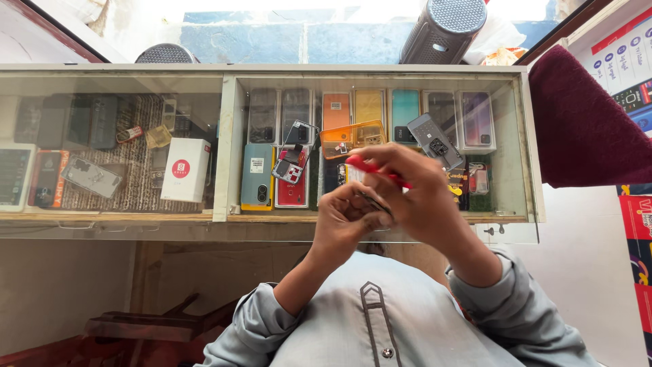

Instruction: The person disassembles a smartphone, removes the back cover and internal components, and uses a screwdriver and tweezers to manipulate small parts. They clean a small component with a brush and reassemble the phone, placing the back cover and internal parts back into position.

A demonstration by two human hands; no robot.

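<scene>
Screwdriver (pixel 377 170), red, pinched in right hand (pixel 424 200) — left hand (pixel 346 221) clamps small dark part (pixel 375 204), mostly hidden. Best keep tip square, part steady, work over glass counter (pixel 231 146).

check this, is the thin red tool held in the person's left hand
No, the thin red tool is gripped by the right hand.
</scene>
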